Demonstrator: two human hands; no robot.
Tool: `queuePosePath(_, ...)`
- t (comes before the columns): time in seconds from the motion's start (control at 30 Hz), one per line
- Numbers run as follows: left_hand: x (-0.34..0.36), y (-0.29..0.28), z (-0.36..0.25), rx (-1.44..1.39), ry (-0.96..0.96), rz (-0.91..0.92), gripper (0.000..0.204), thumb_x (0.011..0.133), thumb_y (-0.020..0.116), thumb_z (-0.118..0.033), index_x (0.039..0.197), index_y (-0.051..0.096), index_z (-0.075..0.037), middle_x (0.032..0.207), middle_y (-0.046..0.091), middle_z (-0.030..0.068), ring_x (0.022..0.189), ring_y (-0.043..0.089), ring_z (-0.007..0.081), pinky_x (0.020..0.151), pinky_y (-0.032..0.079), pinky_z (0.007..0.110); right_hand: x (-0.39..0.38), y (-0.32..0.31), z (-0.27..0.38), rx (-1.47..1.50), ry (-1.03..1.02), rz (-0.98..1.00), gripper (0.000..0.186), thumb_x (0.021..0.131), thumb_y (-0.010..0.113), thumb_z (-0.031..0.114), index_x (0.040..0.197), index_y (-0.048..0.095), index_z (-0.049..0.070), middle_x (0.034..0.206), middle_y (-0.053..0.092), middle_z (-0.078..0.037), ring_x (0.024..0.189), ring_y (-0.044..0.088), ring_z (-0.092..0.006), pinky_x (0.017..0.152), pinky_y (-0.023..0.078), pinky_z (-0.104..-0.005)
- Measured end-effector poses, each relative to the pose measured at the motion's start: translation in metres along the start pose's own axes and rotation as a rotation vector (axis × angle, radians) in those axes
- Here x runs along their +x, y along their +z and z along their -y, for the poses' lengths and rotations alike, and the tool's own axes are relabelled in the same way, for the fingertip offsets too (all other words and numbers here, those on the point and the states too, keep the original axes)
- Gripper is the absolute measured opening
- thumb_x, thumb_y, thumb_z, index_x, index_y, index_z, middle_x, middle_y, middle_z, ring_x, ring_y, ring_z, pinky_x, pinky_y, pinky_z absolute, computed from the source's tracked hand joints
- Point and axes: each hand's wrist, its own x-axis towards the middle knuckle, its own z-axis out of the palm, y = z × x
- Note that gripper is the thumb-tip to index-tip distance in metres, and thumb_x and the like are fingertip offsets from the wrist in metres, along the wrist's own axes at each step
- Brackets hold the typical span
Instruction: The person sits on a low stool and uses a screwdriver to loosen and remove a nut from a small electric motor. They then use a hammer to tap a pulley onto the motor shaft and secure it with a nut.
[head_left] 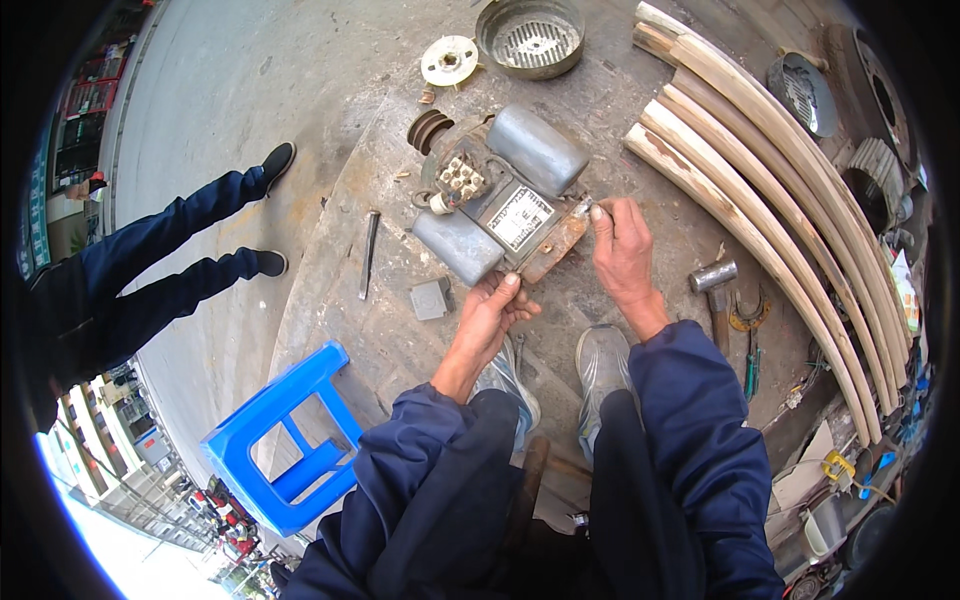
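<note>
An electric motor point(522, 215) lies on the stained ground before me. It has two grey rounded covers, a printed plate, an uncovered terminal block point(461, 178) and a grooved pulley point(430, 131) at its far end. My left hand point(487, 316) is closed at the motor's near left corner, thumb on top of the edge. At the near right corner, my right hand point(625, 250) pinches the end of the rusty edge point(556, 243) between thumb and fingers. The undersides of both grips are hidden. A small grey box-like cover point(430, 298) rests left of my left hand.
A chisel-like metal bar point(369, 255) lies at left, near a blue plastic stool point(283, 440). Right are a hammer point(714, 277), green-handled tool point(752, 372) and long curved-looking wooden poles point(760, 190). A white fan wheel point(449, 61) and round vented cover point(531, 40) sit beyond. A person point(150, 270) stands left.
</note>
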Motion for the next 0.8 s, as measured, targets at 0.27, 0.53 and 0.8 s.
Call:
queuePosePath(0.27, -0.0011, 0.001, 0.0001, 0.003, -0.005, -0.027, 0.026, 0.106, 0.058, -0.029, 0.107, 0.053, -0.004, 0.088, 0.061, 0.0049, 0.081, 0.072, 0.0221, 0.068, 0.056, 0.028, 0.0001, -0.001, 0.0016, -0.02, -0.049, -0.002, 0.008, 0.098, 0.061, 0.006, 0.1, 0.059, -0.001, 0.091, 0.059, -0.019, 0.08, 0.06, -0.0369, 0.07, 0.048, -0.0432)
queuePosePath(0.53, 0.0005, 0.0008, 0.0025, -0.004, 0.017, -0.011, 0.028, 0.106, 0.058, -0.028, 0.113, 0.049, -0.003, 0.088, 0.061, 0.0052, 0.08, 0.071, 0.0218, 0.068, 0.056, 0.028, 0.0011, 0.0007, -0.0028, -0.087, -0.087, 0.009, 0.009, 0.097, 0.061, 0.006, 0.098, 0.057, -0.001, 0.088, 0.056, -0.019, 0.078, 0.057, -0.0384, 0.07, 0.047, -0.0457)
queuePosePath(0.8, 0.0, 0.002, 0.0023, 0.022, 0.034, -0.039, 0.026, 0.106, 0.058, -0.028, 0.108, 0.053, -0.002, 0.084, 0.061, 0.0044, 0.074, 0.071, 0.0209, 0.063, 0.056, 0.027, -0.0007, -0.0045, 0.0029, 0.132, 0.058, 0.05, 0.009, 0.096, 0.061, 0.004, 0.097, 0.054, -0.002, 0.091, 0.055, -0.021, 0.082, 0.058, -0.041, 0.073, 0.047, -0.0484)
